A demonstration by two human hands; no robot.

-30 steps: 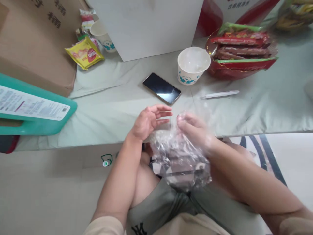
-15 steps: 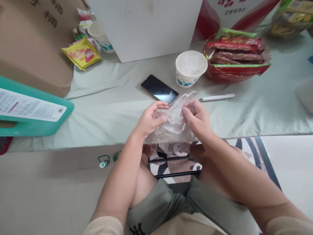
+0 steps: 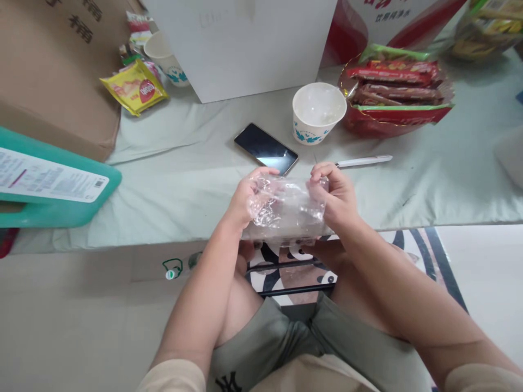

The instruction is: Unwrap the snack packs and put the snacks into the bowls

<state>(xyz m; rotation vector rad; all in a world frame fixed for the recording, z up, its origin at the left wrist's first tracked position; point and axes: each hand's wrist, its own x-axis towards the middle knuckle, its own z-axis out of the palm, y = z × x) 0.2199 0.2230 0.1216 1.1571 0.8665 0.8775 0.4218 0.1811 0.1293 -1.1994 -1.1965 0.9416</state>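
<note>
A crinkled clear plastic bag (image 3: pixel 288 204) is stretched between my two hands above the table's front edge. On its left side my left hand (image 3: pixel 247 197) grips it, partly covered by the see-through film. My right hand (image 3: pixel 333 193) pinches the bag's right edge between thumb and fingers. Just beyond the hands lies a black phone (image 3: pixel 266 147), flat on the cloth. A white pen (image 3: pixel 364 161) rests to the right of the phone, close to my right hand. Behind the pen stands a paper cup (image 3: pixel 318 114) with blue leaf prints.
Right of the cup sits a bowl of red snack packets (image 3: pixel 398 98). A white box (image 3: pixel 253 49) stands at the back. On the left are a green jug (image 3: pixel 73 209), a cardboard box (image 3: pixel 53 76), a yellow snack packet (image 3: pixel 137 90) and another paper cup (image 3: pixel 165 57).
My hands have drawn slightly apart, and the plastic bag between them is now spread wider and flatter. The phone, cup and pen stay where they were.
</note>
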